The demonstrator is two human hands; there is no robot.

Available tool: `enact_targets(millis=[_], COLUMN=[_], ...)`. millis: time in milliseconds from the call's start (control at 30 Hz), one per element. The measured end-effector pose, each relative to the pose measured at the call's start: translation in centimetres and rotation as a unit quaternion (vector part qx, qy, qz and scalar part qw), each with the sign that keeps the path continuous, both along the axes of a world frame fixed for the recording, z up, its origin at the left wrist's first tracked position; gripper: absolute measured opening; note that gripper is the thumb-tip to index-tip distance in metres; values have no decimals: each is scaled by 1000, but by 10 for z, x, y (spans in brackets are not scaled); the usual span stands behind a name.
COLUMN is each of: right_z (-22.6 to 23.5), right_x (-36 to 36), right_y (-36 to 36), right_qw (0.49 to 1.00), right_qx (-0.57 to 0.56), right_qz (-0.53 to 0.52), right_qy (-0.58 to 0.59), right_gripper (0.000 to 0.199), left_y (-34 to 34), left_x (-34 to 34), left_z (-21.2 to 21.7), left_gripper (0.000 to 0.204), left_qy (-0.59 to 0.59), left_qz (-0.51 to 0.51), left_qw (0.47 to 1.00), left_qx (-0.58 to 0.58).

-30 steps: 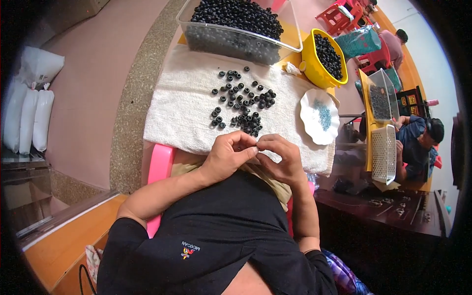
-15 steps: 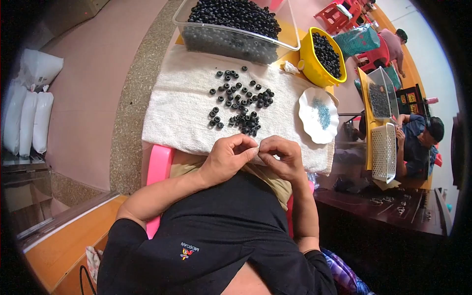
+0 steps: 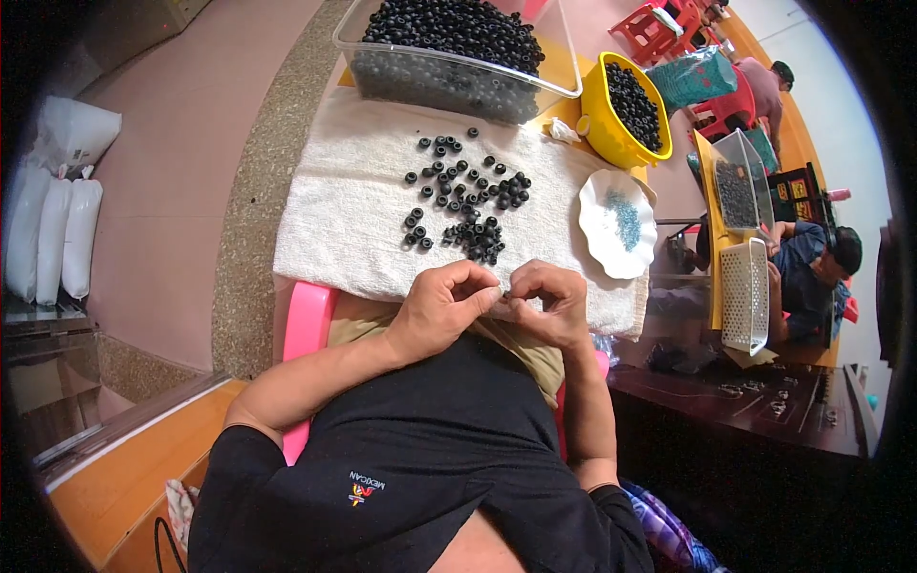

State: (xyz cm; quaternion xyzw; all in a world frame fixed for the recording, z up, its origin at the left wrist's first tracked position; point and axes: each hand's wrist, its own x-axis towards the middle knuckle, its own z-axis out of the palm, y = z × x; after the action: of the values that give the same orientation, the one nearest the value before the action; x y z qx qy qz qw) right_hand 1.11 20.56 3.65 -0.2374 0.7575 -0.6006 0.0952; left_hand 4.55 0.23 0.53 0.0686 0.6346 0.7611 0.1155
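Note:
My left hand (image 3: 441,307) and my right hand (image 3: 551,304) meet in front of my lap, at the near edge of a white towel (image 3: 330,205). Both thumbs and forefingers are pinched. A tiny dark bit shows between the fingertips, too small to name. Just beyond my fingers is a tight cluster of small black round parts (image 3: 489,239), many with a hole through them. More such parts lie loose farther up the towel. To the right sits a white wavy-rimmed plate (image 3: 594,250) with tiny light-blue pieces (image 3: 626,218) on it.
A clear plastic bin (image 3: 562,84) full of black parts stands at the far edge, beside a yellow tub (image 3: 596,110) of the same. A co-worker (image 3: 802,277) sits at the right near a white perforated basket (image 3: 743,298). White sacks (image 3: 53,239) stand far left.
My right fingertips have drawn slightly away to the right from the left ones, and a small dark bit now shows between them. The parts on the towel stay put.

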Motion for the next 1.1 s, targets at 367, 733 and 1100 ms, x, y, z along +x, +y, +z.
enact_targets(millis=[367,733,1100], right_z=[-23,-4,9], right_x=[-49,-38,-74], right_y=[1,32,112], right_qw=[948,929,831], right_qx=[218,229,446], right_qz=[-115,-166,-242], right_qy=[203,239,227], right_gripper=[11,15,15], left_y=[2,3,4], left_x=[-1,-2,-2], left_z=[-5,-7,-5], left_gripper=[18,16,15], left_qy=[-5,-43,-42], left_qz=[28,21,3], left_qw=[999,995,995], left_qx=[18,89,91])
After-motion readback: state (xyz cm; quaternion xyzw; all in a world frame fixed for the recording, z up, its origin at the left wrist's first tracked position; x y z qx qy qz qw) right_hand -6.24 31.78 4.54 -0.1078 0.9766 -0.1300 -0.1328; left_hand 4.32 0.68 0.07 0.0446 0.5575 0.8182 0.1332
